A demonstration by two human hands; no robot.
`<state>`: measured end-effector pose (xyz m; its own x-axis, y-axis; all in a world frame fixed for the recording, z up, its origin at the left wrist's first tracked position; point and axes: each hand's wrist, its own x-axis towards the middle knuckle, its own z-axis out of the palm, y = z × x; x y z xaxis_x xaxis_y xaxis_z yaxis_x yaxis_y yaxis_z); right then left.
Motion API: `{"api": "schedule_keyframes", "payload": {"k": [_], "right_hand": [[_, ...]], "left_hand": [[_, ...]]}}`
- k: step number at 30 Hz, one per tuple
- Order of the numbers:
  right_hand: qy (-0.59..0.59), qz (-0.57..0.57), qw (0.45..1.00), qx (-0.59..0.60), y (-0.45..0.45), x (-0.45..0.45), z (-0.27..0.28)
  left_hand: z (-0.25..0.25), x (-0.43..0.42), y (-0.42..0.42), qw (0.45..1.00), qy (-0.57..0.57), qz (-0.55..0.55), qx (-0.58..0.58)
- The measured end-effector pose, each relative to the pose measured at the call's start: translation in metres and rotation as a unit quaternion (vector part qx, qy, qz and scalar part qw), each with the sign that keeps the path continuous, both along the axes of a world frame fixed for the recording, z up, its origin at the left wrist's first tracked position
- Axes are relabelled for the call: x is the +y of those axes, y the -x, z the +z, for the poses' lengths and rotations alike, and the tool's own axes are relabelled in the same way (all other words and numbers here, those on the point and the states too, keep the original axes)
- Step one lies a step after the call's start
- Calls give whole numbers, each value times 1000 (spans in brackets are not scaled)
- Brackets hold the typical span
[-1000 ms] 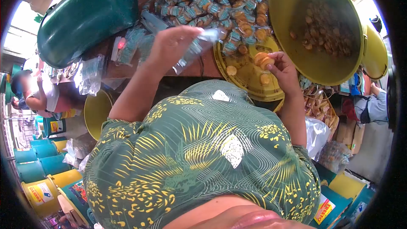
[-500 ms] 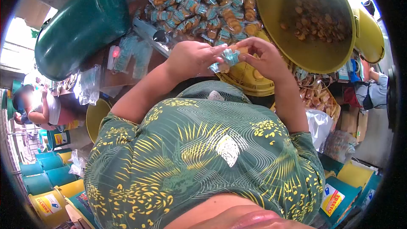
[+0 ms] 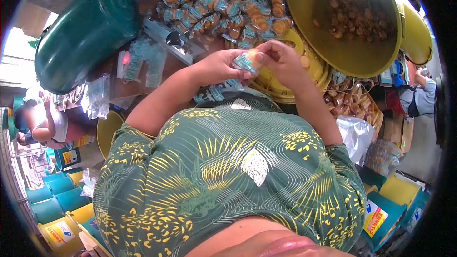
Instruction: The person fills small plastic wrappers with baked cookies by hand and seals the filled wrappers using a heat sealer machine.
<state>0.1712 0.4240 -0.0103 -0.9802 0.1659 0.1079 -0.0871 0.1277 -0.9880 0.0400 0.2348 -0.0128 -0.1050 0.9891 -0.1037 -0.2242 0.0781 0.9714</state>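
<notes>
My left hand (image 3: 220, 68) holds a small clear plastic bag (image 3: 243, 63) with teal print between thumb and fingers. At the bag's mouth, my right hand (image 3: 282, 59) pinches a round golden cookie (image 3: 253, 56); its fingertips partly cover it. Below my left hand, more teal-printed bags (image 3: 216, 91) lie against my shirt. Under and beside my right hand is a yellow lid (image 3: 290, 50) with a few loose cookies on it. Just beyond both hands rises a heap of filled cookie packets (image 3: 231, 7).
A tilted yellow bucket (image 3: 304, 4) with loose cookies stands at the right. To the left are a long metal device (image 3: 166, 38), flat printed bags (image 3: 154, 64) and a green bucket (image 3: 88, 33). Another person (image 3: 45, 121) sits at far left.
The bag has tilted and moved slightly left between my hands. My right fingers now pinch a cookie at its mouth. Teal bags near my shirt have come into view.
</notes>
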Motion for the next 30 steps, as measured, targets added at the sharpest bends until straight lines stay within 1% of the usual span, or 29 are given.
{"api": "schedule_keyframes", "payload": {"k": [1, 2, 3, 4, 5, 8, 9, 11, 12, 14, 15, 17, 18, 20, 21, 23, 24, 26, 27, 29, 30], "right_hand": [[-10, -4, 1000, -12, 1, -6, 1], [-97, -29, 994, 45, 1, -13, 7], [-182, -53, 977, 100, -1, -21, 18], [-267, -78, 948, 152, -2, -26, 23], [-279, -85, 945, 145, 0, -27, 16], [-299, -118, 942, 93, 1, -22, 13], [-270, -126, 951, 87, -1, -20, 13], [-210, -139, 965, 76, -3, -17, 14], [-213, -153, 963, 62, -5, -11, 16], [-220, -180, 958, 35, -11, 12, 18], [-304, -210, 929, -1, -15, 28, 8], [-464, -261, 843, -73, -24, 60, -30], [-483, -233, 836, -120, -29, 71, -46], [-515, -175, 812, -212, -37, 90, -72], [-499, -183, 824, -198, -36, 99, -84], [-466, -196, 846, -170, -32, 111, -100], [-394, -204, 883, -153, -32, 107, -93], [-241, -219, 939, -115, -32, 92, -57], [-210, -208, 954, -46, -29, 85, -46], [-143, -184, 968, 92, -24, 70, -26], [-167, -131, 974, 82, -23, 63, -13]], "left_hand": [[6, 0, 1, 999, 38, 1, -1], [3, 2, 3, 998, 48, 20, 41], [-2, 4, 5, 994, 58, 36, 82], [3, 7, 3, 989, 68, 52, 122], [12, 8, 0, 966, 44, 51, 248], [20, 10, -5, 970, 39, 28, 239], [0, 13, -2, 981, 1, 28, 191], [-15, 14, 9, 991, 47, -37, 119], [-18, 14, 11, 992, 70, -68, 83], [-13, 16, 9, 995, 68, -58, 53], [-10, 17, 8, 996, 67, -52, 37], [-3, 18, 5, 998, 52, -39, -12], [-1, 20, 5, 998, 44, -32, -35], [-2, 23, 4, 999, 30, -27, -36], [-2, 25, 4, 999, 23, -24, -35], [5, 26, 6, 996, 58, -34, 55], [7, 25, 7, 991, 79, -40, 99], [-1, 26, 13, 982, 77, -46, 165], [-3, 26, 15, 976, 76, -50, 199], [-1, 27, 15, 969, 80, -69, 222], [1, 27, 14, 966, 82, -81, 233]]}}
